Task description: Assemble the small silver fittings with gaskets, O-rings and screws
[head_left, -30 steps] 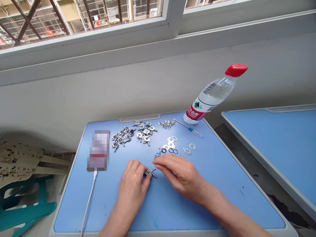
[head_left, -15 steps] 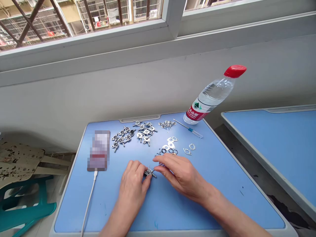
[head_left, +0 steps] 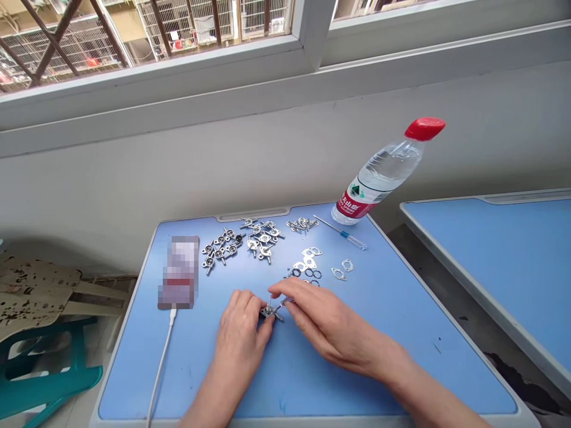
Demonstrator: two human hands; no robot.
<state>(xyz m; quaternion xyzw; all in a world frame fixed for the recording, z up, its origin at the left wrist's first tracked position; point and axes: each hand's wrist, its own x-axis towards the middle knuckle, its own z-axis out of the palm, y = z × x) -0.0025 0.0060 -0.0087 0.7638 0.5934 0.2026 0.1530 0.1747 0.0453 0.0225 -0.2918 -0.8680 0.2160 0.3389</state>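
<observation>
While the left hand (head_left: 241, 336) rests low on the worktop (head_left: 379, 339) with its fingers curled and its thumb and forefinger pinched on a small metal fitting (head_left: 270, 310), the right hand (head_left: 328, 327) meets it from the other side. Its forefinger and thumb are pressed together on the fitting's slender prong, and its other fingers are loosely folded. The fitting sits between the two hands, just above the blue surface near the worktop's middle.

It looks light, stiff and smooth. Bare metal that small is probably slippery, so the flat body seems a surer hold than the thin pins.

Just beyond the right fingertips lie loose washers and flat plates (head_left: 307, 264). Farther back are two heaps of like fittings (head_left: 243, 241), a little cluster of screws (head_left: 302, 223) and a thin screwdriver (head_left: 345, 233). A water bottle (head_left: 383, 172) with a red cap stands at the far right corner. To the left lies a phone (head_left: 179, 271), its white cable (head_left: 159, 365) running off the near edge.
</observation>
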